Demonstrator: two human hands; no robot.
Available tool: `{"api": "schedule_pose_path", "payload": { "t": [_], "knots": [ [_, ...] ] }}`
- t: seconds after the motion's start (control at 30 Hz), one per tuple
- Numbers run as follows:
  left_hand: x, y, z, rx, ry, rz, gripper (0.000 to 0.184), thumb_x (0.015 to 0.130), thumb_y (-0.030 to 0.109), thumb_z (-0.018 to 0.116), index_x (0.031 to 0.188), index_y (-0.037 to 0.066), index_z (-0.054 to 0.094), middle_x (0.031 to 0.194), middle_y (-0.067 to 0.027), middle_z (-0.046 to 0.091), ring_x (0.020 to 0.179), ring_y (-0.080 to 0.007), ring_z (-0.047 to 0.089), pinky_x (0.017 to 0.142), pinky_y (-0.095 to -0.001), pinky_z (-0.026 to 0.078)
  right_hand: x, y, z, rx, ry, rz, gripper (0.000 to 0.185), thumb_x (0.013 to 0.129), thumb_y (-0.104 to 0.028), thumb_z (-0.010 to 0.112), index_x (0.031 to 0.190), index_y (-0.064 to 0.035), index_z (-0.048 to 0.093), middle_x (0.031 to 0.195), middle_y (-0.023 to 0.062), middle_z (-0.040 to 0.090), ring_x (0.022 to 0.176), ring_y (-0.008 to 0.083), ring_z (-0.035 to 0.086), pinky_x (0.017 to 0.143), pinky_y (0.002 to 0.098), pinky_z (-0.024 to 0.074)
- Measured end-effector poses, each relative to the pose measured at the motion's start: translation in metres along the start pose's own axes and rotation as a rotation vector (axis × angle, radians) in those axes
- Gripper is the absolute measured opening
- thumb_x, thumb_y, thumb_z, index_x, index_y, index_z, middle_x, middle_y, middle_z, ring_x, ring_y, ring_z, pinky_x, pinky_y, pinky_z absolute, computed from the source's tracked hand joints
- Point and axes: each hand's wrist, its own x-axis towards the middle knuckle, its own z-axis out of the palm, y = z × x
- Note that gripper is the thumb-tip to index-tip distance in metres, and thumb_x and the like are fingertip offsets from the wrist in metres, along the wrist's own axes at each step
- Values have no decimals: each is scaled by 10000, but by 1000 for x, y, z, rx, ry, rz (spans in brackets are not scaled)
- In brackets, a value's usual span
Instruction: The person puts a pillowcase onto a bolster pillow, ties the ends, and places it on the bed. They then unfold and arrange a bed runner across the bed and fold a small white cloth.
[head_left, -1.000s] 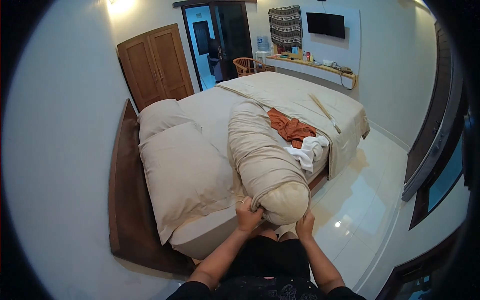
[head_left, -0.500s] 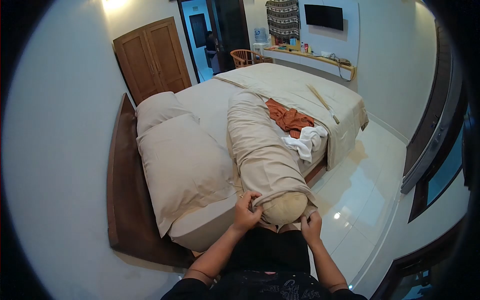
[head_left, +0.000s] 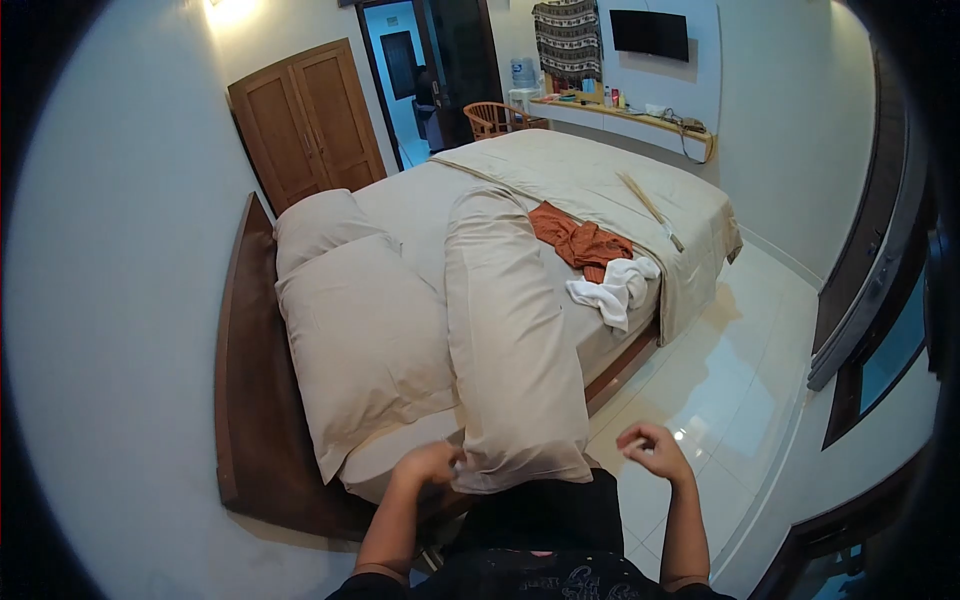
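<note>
A long bolster (head_left: pixel 515 330) in a beige case lies lengthwise over the near side of the bed, its close end reaching my lap. The case covers that end, so the inner cushion is hidden. At the bolster's lower left corner is my left hand (head_left: pixel 428 463), fingers loosely apart and slightly blurred; whether they touch the fabric is unclear. My right hand (head_left: pixel 657 452) is raised to the right of the bolster, apart from it, with loosely bent fingers and nothing in them.
Two beige pillows (head_left: pixel 365 350) lie against the wooden headboard (head_left: pixel 245 400). An orange cloth (head_left: pixel 580 243), a white cloth (head_left: pixel 612 292) and a stick broom (head_left: pixel 650 208) rest on the bed (head_left: pixel 420 205). Tiled floor (head_left: pixel 700 400) runs along the right. A person (head_left: pixel 425 95) is beyond the doorway.
The case's end now hides the cushion that showed before. My right hand has let go and moved right and away; my left hand has shifted left and down from the case's edge.
</note>
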Motion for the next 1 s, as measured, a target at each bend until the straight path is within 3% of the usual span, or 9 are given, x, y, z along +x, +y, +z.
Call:
{"api": "schedule_pose_path", "payload": {
  "t": [0.1, 0.17, 0.23, 0.33, 0.43, 0.6, 0.73, 0.9, 1.0],
  "knots": [
    [-3, 49, -47, -31, 639, 2, 323, 771, 131, 580, 1078, 32, 571, 1120, -185, 560, 1042, -362, 518, 865, -383, 436, 43, -45, 16, -73, 221, -192, 288, 761, -143, 676, 1015, -28, 604, 1042, 88, 609, 972, 189, 582, 771, 298, 480],
    [19, 82, -68, -109, 1004, 207, 367, 811, 144, 566, 1155, 26, 516, 1245, -169, 482, 1136, -358, 456, 929, -394, 389, 87, -53, 35, -137, 209, -416, 347, 796, -100, 626, 1129, -27, 558, 1191, 116, 534, 1010, 198, 565, 840, 315, 458],
    [52, 97, -82, -23, 1117, 274, 451, 848, 207, 535, 1265, 58, 450, 1371, -159, 365, 1253, -357, 349, 1004, -491, 296, 120, -83, 67, -313, 225, -543, 404, 838, -147, 571, 1222, -42, 504, 1311, 168, 441, 1172, 276, 469, 968, 355, 369],
    [120, 77, -78, 12, 1036, 14, 566, 874, 304, 493, 1374, 98, 325, 1470, -138, 196, 1352, -334, 180, 1029, -600, 157, 174, -73, 115, -255, 144, -517, 470, 886, -281, 494, 1307, -81, 431, 1405, 182, 325, 1312, 329, 289, 1054, 452, 230],
    [153, 38, -67, -127, 983, -80, 663, 865, 413, 477, 1412, 119, 247, 1498, -125, 104, 1376, -326, 92, 1015, -649, 87, 212, -48, 138, -838, 103, -223, 613, 887, -495, 390, 1401, -173, 303, 1491, 122, 155, 1372, 328, 127, 1032, 606, 126],
    [167, 12, -76, -112, 1055, -99, 768, 812, 485, 544, 1418, 130, 234, 1498, -127, 107, 1377, -330, 83, 1038, -605, 109, 257, -33, 128, -846, 196, -160, 697, 855, -557, 410, 1425, -190, 244, 1497, 121, 129, 1375, 327, 119, 1041, 587, 128],
    [199, -19, -110, -238, 1095, -82, 790, 800, 492, 571, 1408, 99, 255, 1458, -218, 173, 1349, -372, 161, 1066, -497, 168, 306, -29, 109, -673, 186, 5, 747, 836, -607, 413, 1430, -196, 225, 1494, 141, 128, 1376, 329, 114, 1043, 576, 140],
    [259, -63, -153, -508, 1105, -24, 815, 791, 488, 607, 1389, 42, 278, 1408, -284, 241, 1313, -393, 243, 1066, -389, 226, 392, 21, 84, -339, 181, -47, 956, 794, -620, 500, 1399, 38, 161, 1417, 262, 251, 1334, 360, 228, 1076, 373, 210],
    [285, -82, -172, -795, 1052, -23, 873, 776, 466, 644, 1399, 18, 230, 1413, -254, 258, 1310, -339, 269, 1054, -366, 249, 422, 36, 74, -55, 144, 90, 1019, 736, -599, 608, 1393, 48, 174, 1401, 258, 283, 1307, 332, 296, 1055, 364, 254]
  ]
}}
